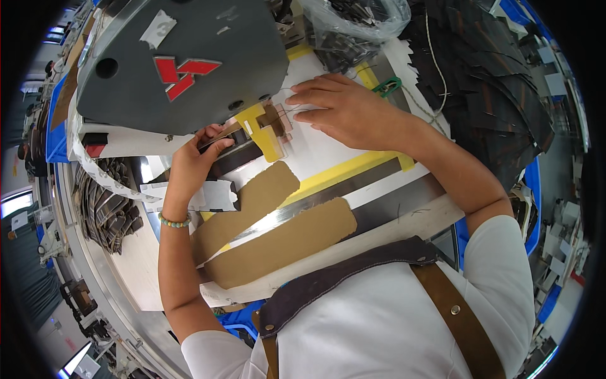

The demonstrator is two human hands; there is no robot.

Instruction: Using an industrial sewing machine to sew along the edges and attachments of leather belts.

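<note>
Left hand (201, 156) seemingly on dark strip (240, 158) — yellow guard (255, 126) obstructing, brown sheets (287, 243) near.

Machine (189, 95), one; dark strip (235, 161), one; brown cards (287, 243), two; green tool (387, 86), one; clear bag (384, 26), one; yellow bracket (270, 146), one; beaded bracelet (175, 222), one; apron (350, 270), one.

Sewing machine head (196, 47) walls off upper left. Yellow guard (268, 142) hangs low between left hand (199, 158) and right hand (338, 104); tight there. Room over white table (334, 144) below right hand, low approach from lower right. Brown cardboard pieces (284, 243) lie flat, passable above. Plastic bag (353, 41) crowds far side; stacked dark sheets (483, 82) block right.
</note>
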